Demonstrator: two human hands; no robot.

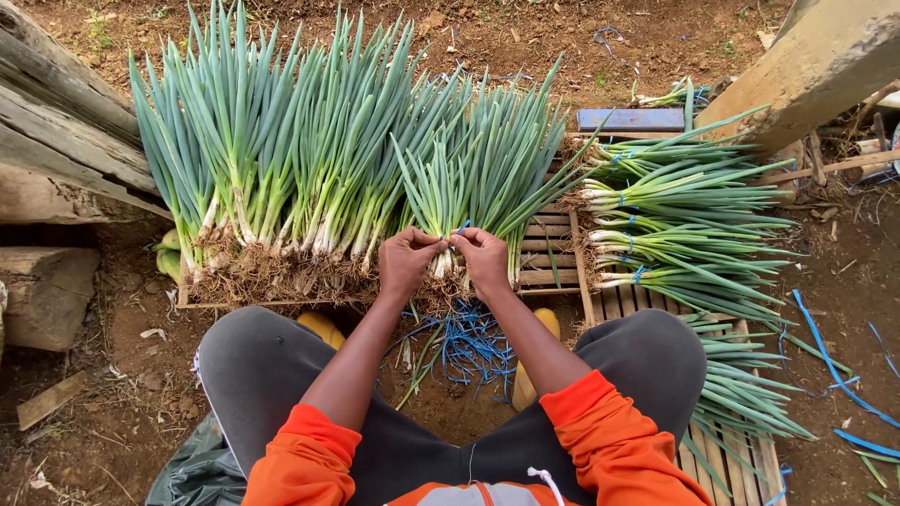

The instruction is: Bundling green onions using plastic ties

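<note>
Two hands meet at the root end of one small bunch of green onions [457, 201], which lies on a low wooden slat pallet [547, 245] just in front of the person's knees. The left hand [406, 263] and the right hand [483, 260] are both closed, with the fingertips pinching a thin blue tie [462, 226] around the white stems of this bunch. The green leaves of the bunch point away from the person, and the hairy roots point toward the body. To the left of it, a long row of loose green onions [281, 159] lies side by side on the same pallet, roots toward the person. To the right, several tied bunches [675, 220] lie across, each with a blue tie near the white end. A heap of blue ties [467, 342] lies on the brown soil between the legs, just under the hands. Orange sleeves [600, 422] are pushed up on both forearms, and grey trousers [272, 365] cover the knees.
</note>
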